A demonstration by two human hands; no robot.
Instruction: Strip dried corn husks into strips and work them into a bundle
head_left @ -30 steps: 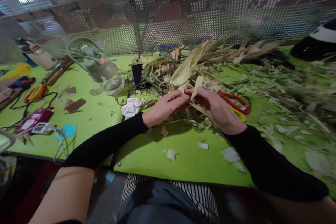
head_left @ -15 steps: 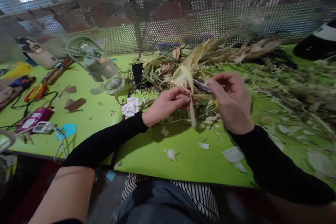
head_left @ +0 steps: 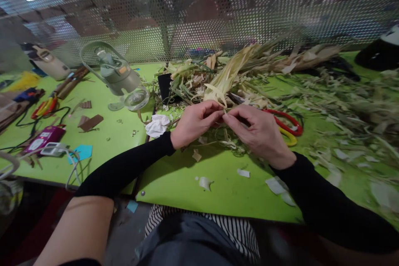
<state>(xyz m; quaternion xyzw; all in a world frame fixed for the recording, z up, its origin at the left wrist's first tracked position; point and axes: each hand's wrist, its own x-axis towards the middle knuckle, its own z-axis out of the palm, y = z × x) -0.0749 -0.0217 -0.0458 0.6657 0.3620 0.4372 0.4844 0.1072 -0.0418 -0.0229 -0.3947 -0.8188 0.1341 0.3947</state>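
Observation:
My left hand point(head_left: 197, 122) is closed in a pinch on a pale corn husk strip point(head_left: 217, 92), which curls up above the fingertips. From the other side my right hand point(head_left: 258, 134) meets it, thumb and forefinger pinching the same strip. Where the fingertips touch, the end of the strip is mostly hidden. Scissors with red and yellow handles point(head_left: 291, 132) lie just beyond my right hand, their blades partly covered. A bundle of yellowish corn husks point(head_left: 235, 66) stretches back behind both hands.
Husk scraps point(head_left: 349, 104) cover the right side of the green table point(head_left: 174, 187). To the left are a crumpled tissue point(head_left: 157, 125), a sage green bottle point(head_left: 120, 77), a purple box point(head_left: 45, 138) with cables and another pair of scissors point(head_left: 46, 107). A perforated metal screen point(head_left: 187, 20) stands behind.
My right hand has put down the scissors, which now lie on the table. It has moved left and down to the strip at my left fingertips. My left hand has barely moved.

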